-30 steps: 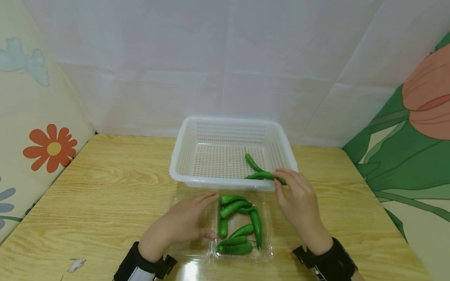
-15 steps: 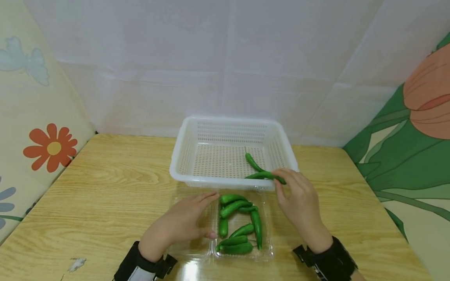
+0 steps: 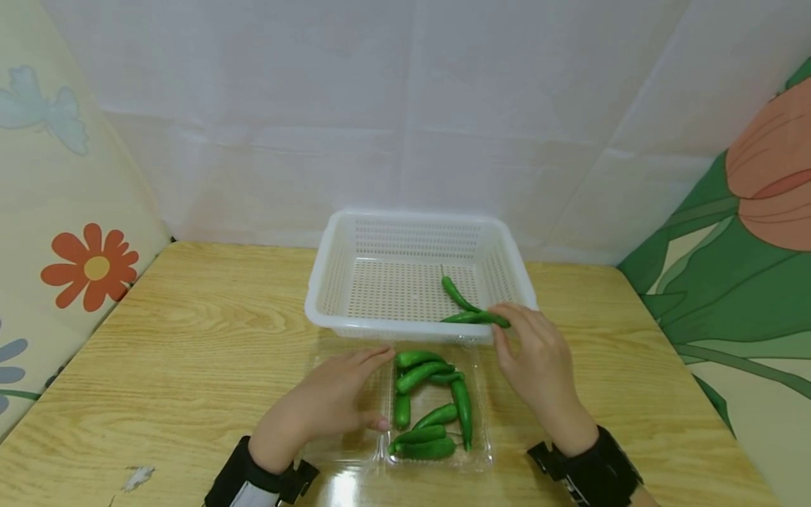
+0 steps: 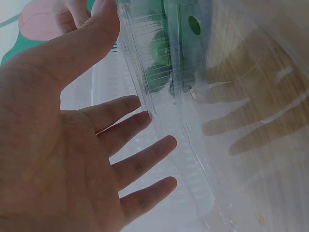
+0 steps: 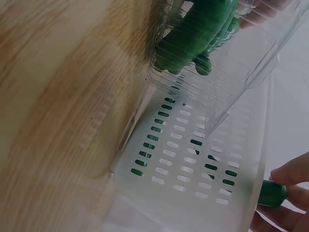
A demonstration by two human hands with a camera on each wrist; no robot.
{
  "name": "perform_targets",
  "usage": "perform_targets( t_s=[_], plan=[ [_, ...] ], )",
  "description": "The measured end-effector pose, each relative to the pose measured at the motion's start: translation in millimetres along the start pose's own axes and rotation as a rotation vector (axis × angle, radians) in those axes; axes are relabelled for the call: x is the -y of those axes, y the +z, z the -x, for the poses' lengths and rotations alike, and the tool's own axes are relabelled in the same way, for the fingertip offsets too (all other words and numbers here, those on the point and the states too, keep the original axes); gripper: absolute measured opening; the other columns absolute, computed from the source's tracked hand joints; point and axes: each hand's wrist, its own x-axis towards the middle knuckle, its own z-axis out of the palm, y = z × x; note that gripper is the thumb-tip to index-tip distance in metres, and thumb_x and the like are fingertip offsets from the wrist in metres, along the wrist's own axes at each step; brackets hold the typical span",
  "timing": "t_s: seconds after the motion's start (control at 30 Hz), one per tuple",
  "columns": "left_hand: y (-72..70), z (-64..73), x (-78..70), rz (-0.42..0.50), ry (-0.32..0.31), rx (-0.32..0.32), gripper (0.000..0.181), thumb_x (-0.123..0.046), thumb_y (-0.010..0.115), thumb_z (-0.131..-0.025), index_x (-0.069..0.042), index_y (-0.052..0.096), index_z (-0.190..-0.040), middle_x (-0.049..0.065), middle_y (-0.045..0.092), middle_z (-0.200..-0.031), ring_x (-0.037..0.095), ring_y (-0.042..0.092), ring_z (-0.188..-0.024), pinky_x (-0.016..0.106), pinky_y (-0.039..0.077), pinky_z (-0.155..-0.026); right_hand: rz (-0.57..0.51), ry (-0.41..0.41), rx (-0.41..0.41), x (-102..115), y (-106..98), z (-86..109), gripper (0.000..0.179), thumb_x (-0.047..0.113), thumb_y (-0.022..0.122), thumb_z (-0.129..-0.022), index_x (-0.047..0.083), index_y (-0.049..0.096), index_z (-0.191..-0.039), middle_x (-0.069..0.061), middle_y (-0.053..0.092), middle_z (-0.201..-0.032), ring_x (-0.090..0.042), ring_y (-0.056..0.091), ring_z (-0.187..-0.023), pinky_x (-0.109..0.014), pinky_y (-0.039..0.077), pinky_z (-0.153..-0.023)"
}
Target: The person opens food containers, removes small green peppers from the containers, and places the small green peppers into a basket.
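My right hand [image 3: 535, 359] pinches one end of a green chili pepper [image 3: 467, 318] at the front right corner of a white plastic basket [image 3: 380, 324]. The rest of that pepper reaches inside over the rim. Its end pokes out between thumb and fingers [image 5: 295, 170] in the right wrist view. Another chili pepper [image 3: 454, 289] lies in the basket, its lower end against the held one. My left hand [image 3: 332, 394] has its fingers spread and straight, fingertips at the middle edge of a clear plastic clamshell box [image 3: 484, 422]. Several chili peppers [image 3: 423, 377] lie in the box's right half.
The box's transparent lid half [image 3: 348, 451] lies flat under and beside my left hand. Behind the basket hangs a white cloth [image 3: 405, 127]. Patterned panels stand left and right of the wooden table [image 3: 222, 317]. A worn patch [image 3: 138, 479] marks the table's front left.
The held chili pepper has dropped slightly toward the basket's floor, and its near end has drawn in a little past my right fingers. My left hand has stayed in place.
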Motion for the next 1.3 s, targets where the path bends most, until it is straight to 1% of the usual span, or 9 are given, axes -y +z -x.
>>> perform_targets(
  t_s=[0.4,0.57,0.7,0.83,0.9,1.0,1.13,1.2,1.3],
  plan=[
    [-0.9,1.7,-1.0,-0.002,0.002,-0.002,0.097,-0.047,0.081,-0.076,-0.012,0.036,-0.154,0.009,0.036,-0.157,0.036,0.039,-0.138,0.056,0.032,-0.112,0.013,0.018,0.021,-1.2,-0.6,0.8,0.036,-0.005,0.076,-0.079,-0.001,0.068,-0.114,-0.019,0.069,-0.113,-0.036,0.066,-0.097,-0.050,0.056,-0.080],
    [-0.6,1.7,-0.9,-0.001,0.002,-0.001,0.097,-0.048,0.081,-0.076,-0.012,0.036,-0.154,0.009,0.036,-0.157,0.036,0.039,-0.138,0.057,0.031,-0.112,0.003,0.000,0.012,0.1,-1.1,0.7,0.037,-0.006,0.077,-0.078,0.000,0.068,-0.114,-0.018,0.069,-0.113,-0.035,0.067,-0.097,-0.050,0.056,-0.080],
    [-0.1,1.3,-0.3,-0.002,0.004,0.000,0.097,-0.048,0.081,-0.076,-0.012,0.036,-0.154,0.009,0.036,-0.157,0.036,0.039,-0.138,0.057,0.032,-0.112,-0.051,-0.022,0.011,1.1,-1.3,-0.1,0.035,-0.006,0.076,-0.078,0.000,0.069,-0.112,-0.016,0.070,-0.112,-0.034,0.066,-0.097,-0.048,0.055,-0.082],
    [-0.1,1.5,-0.2,-0.003,0.006,-0.002,0.097,-0.048,0.081,-0.075,-0.012,0.036,-0.154,0.009,0.036,-0.157,0.036,0.039,-0.138,0.057,0.032,-0.112,-0.125,-0.033,0.063,1.6,-2.8,-0.5,0.029,-0.001,0.070,-0.083,0.000,0.068,-0.113,-0.015,0.069,-0.113,-0.032,0.065,-0.102,-0.040,0.053,-0.089],
    [-0.1,1.6,-0.2,-0.001,0.007,-0.003,0.097,-0.048,0.081,-0.075,-0.012,0.036,-0.154,0.008,0.036,-0.157,0.035,0.039,-0.139,0.056,0.032,-0.112,-0.149,-0.047,0.092,1.9,-3.3,-0.3,0.028,0.001,0.068,-0.086,0.001,0.068,-0.113,-0.015,0.069,-0.114,-0.031,0.064,-0.104,-0.034,0.051,-0.094],
    [-0.2,1.6,-0.3,0.003,0.008,-0.002,0.097,-0.048,0.081,-0.076,-0.012,0.036,-0.154,0.008,0.035,-0.157,0.035,0.038,-0.139,0.056,0.032,-0.112,-0.180,-0.084,0.115,2.0,-3.0,-0.1,0.025,0.001,0.067,-0.087,0.002,0.069,-0.112,-0.013,0.069,-0.113,-0.030,0.064,-0.103,-0.028,0.049,-0.097],
    [-0.1,1.1,0.0,0.004,0.004,0.002,0.097,-0.049,0.081,-0.076,-0.012,0.036,-0.154,0.008,0.035,-0.157,0.035,0.038,-0.139,0.056,0.032,-0.112,-0.221,-0.143,0.142,1.8,-2.4,-0.4,0.020,0.005,0.064,-0.091,0.003,0.069,-0.111,-0.011,0.069,-0.112,-0.029,0.065,-0.102,-0.024,0.047,-0.099],
    [0.0,0.8,0.3,0.003,0.002,0.004,0.097,-0.049,0.081,-0.076,-0.012,0.036,-0.154,0.008,0.035,-0.157,0.035,0.038,-0.139,0.056,0.032,-0.112,-0.244,-0.164,0.166,2.1,-2.5,-0.8,0.020,0.007,0.063,-0.093,0.003,0.069,-0.112,-0.011,0.069,-0.113,-0.028,0.064,-0.103,-0.022,0.044,-0.101],
    [0.0,0.6,0.5,0.001,0.002,0.006,0.097,-0.049,0.080,-0.076,-0.012,0.036,-0.154,0.008,0.035,-0.157,0.036,0.038,-0.139,0.056,0.032,-0.112,-0.264,-0.200,0.191,4.5,-2.4,-1.5,0.021,0.013,0.062,-0.095,0.003,0.070,-0.112,-0.010,0.070,-0.112,-0.027,0.065,-0.102,-0.020,0.043,-0.102]
  ],
)
